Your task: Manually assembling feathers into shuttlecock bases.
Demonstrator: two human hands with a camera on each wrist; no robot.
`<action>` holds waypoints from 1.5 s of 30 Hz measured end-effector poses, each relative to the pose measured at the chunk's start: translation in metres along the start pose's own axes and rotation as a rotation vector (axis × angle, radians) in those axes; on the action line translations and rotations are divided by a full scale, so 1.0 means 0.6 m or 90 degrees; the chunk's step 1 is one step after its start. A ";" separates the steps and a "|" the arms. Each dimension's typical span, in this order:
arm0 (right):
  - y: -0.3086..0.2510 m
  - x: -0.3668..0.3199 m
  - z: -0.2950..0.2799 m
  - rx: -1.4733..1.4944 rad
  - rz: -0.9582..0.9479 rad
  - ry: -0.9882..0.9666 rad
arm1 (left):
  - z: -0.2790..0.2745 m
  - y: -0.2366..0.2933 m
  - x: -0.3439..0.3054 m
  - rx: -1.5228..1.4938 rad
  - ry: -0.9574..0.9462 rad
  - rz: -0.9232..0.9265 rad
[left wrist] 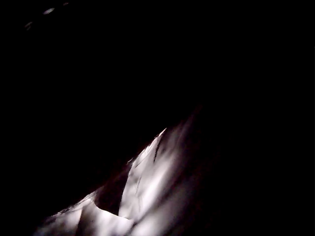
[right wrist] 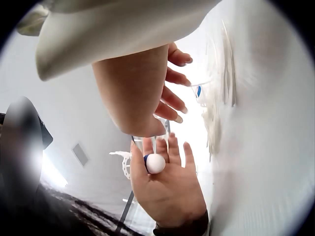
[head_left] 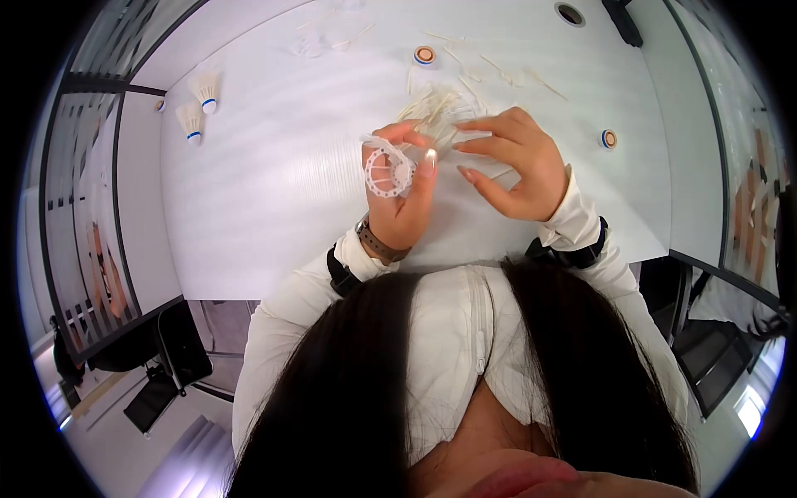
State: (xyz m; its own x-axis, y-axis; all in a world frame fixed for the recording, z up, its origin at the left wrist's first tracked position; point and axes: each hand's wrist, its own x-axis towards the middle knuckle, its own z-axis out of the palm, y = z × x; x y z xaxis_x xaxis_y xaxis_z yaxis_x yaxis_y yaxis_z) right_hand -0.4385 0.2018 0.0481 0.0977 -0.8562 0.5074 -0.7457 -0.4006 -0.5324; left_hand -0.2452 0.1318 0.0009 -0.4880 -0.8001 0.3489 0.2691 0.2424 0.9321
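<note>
In the head view my left hand [head_left: 406, 207] holds a partly stripped shuttlecock, its white ring-shaped frame [head_left: 383, 192] showing beside the thumb. The right wrist view shows its white rounded head [right wrist: 156, 163], with a blue band, against the palm and fingers of that hand. My right hand [head_left: 523, 170] is opposite, thumb and fingers spread apart, fingertips close to a pile of loose white feathers [head_left: 440, 104] on the table. Nothing shows between its thumb and fingers. The left wrist view is almost wholly dark.
Two feathered shuttlecocks [head_left: 207, 93] lie at the left of the white table [head_left: 274, 191]. A round shuttlecock base [head_left: 424, 55] sits beyond the pile, another base [head_left: 609, 139] at the right. Loose feather stems [head_left: 498, 68] are scattered at the back. Low partitions [head_left: 141, 166] border the sides.
</note>
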 end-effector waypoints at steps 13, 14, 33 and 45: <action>0.027 -0.028 0.022 -0.106 0.123 -0.027 | 0.001 -0.018 0.015 0.098 -0.052 0.038; 0.028 -0.028 0.023 -0.084 0.124 -0.007 | 0.001 -0.019 0.015 0.097 -0.058 0.041; 0.102 -0.052 -0.037 -0.206 0.342 0.165 | -0.009 -0.021 0.013 0.143 -0.071 0.060; 0.070 -0.030 -0.050 -0.214 0.443 0.116 | -0.014 -0.023 0.015 0.120 -0.063 0.053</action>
State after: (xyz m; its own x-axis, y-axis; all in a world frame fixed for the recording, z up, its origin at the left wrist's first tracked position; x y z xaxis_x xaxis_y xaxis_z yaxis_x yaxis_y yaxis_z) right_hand -0.4911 0.2101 0.0369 -0.5514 -0.7953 0.2520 -0.7579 0.3512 -0.5498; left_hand -0.2463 0.1164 -0.0097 -0.5528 -0.7172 0.4244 0.1562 0.4111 0.8981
